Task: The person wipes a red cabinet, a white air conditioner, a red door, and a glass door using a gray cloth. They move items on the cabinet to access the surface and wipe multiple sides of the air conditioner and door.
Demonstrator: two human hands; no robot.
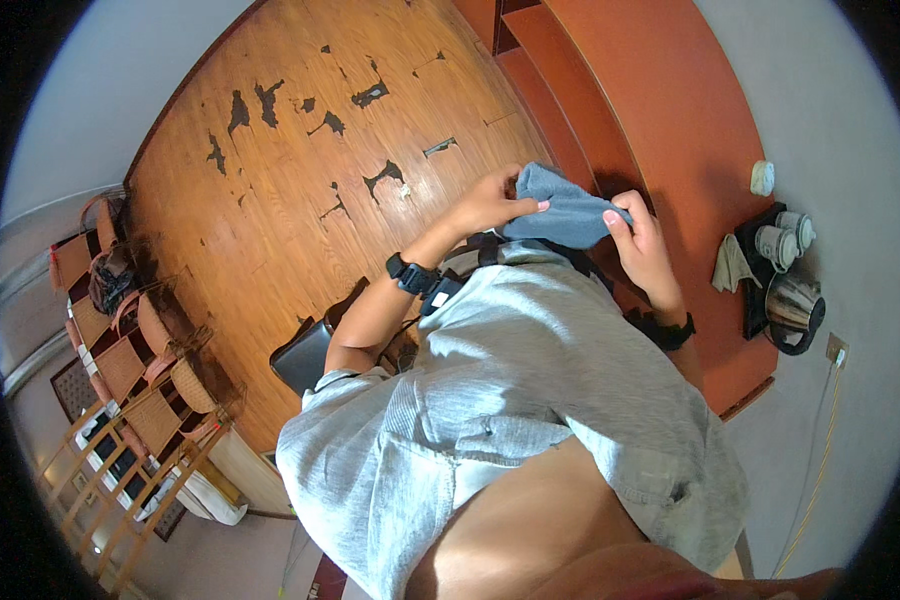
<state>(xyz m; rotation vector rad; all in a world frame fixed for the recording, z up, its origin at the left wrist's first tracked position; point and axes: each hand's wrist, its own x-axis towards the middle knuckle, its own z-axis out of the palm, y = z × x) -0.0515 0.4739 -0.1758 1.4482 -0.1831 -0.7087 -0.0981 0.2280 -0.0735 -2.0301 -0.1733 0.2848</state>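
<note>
A grey-blue cloth (567, 208) hangs bunched in the air in front of the person's waist, at the far edge of a light grey shirt (530, 340), with the floor to its left and a reddish-brown worktop (675, 110) to its right. It is stretched sideways between both hands. The left hand (495, 205) grips its left end, thumb laid across the front and the other fingers curled behind, partly hidden by the fabric. The right hand (642, 245) pinches the right corner between thumb and bent fingers. The left forearm slants away from the body toward the right, elbow out, with a black wrist device (415, 278) strapped on; the right arm bends inward from the near right, a black band (660, 328) around its wrist.

The worktop runs along the right, open compartments showing on its left side. On it, by the right wall, a black tray (755, 312) carries a metal kettle (792, 303) with a dark handle, pale cups (778, 243) and a folded beige cloth (733, 264); a small pale box (762, 178) lies farther off. A cord (820, 460) runs from a wall socket (837, 348) nearby.

The wooden floor (300, 215) shows dark, ragged worn patches. Woven chairs (120, 365) stand along the left, one bearing a dark bag (113, 287), and a black padded seat (303, 358) is just beside the left elbow.
</note>
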